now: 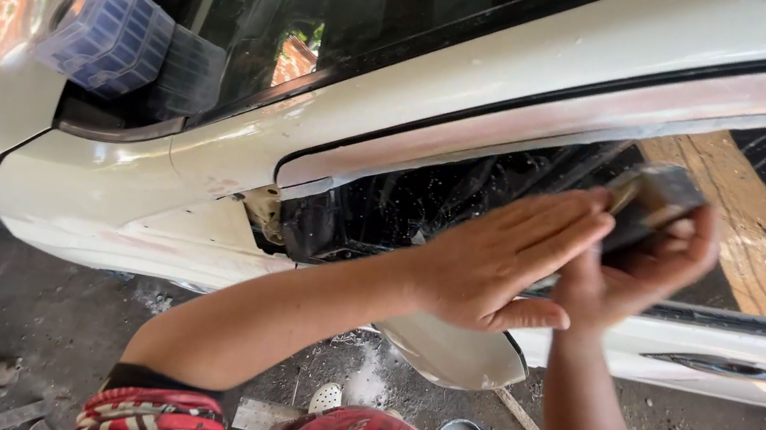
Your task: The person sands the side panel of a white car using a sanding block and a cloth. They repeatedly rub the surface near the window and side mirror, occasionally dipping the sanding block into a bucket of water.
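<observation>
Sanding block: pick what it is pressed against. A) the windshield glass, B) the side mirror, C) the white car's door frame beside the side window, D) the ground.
C: the right hand holds the sanding block against the sanded door frame by the side window, with the left hand flat alongside.

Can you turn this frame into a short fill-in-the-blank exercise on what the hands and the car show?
1. The right hand grips a dark rectangular sanding block against the side ____ of the white car.
2. The left hand lies flat with its fingers ____.
3. A translucent blue plastic organiser box rests against the car's ____.
4. The white side mirror housing hangs ____ the left hand.

Missing words: window; extended; windscreen; below
</observation>
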